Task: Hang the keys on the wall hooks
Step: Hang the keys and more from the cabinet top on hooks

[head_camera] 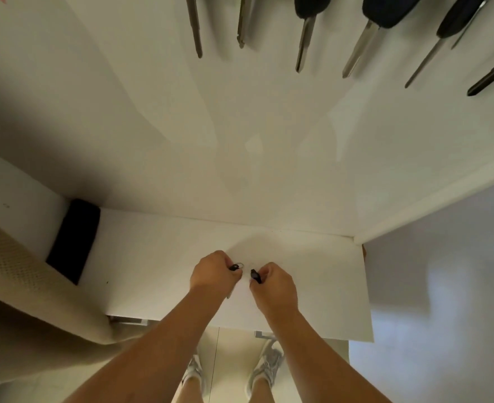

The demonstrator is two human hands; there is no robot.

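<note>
Left hand (215, 273) is closed on a black key with ring (236, 267); right hand (272, 282) is closed on a second key (255, 276), both held over the white surface (158, 257) mid-width. Hooks are not seen (keys (362, 33) already hang above). Risk: ring hidden in the fist, hook missed, key dropped.

Two black-headed keys (235, 267) (255, 276) low over the white shelf (158, 257); six more (368, 39) hanging above

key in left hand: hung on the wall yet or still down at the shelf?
Not hung. The left hand holds the key low over the white shelf, its ring poking out, far below the hanging keys.
</note>
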